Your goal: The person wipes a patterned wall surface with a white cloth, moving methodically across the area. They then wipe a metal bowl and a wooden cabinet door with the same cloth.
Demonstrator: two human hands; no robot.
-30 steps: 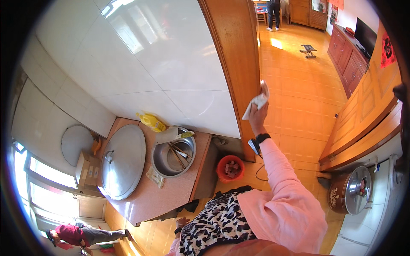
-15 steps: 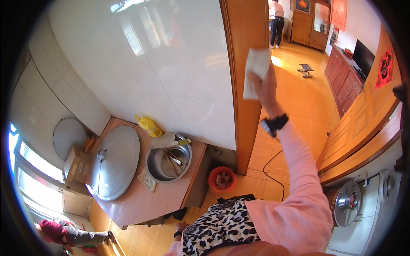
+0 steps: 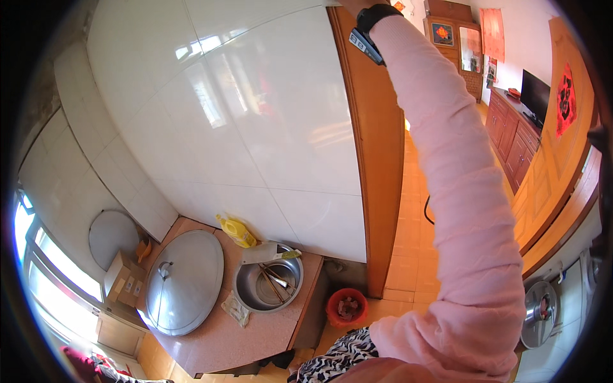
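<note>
Tiled wall [image 3: 255, 127] | door frame [image 3: 377, 159] | right hand cropped, grip unreadable | left unseen

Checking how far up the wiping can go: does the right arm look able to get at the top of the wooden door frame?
Probably yes: the right arm stretches up along the wooden door frame, nothing between; the hand is out of view.

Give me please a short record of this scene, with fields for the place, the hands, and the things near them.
place: kitchen corner with white tiled wall and wooden door frame
right hand: raised out of the picture at the top; only the pink sleeve and black wristwatch show
left hand: not in view
counter: large metal lid, metal basin with utensils inside, yellow bottle
floor: red bucket beside the counter
</note>
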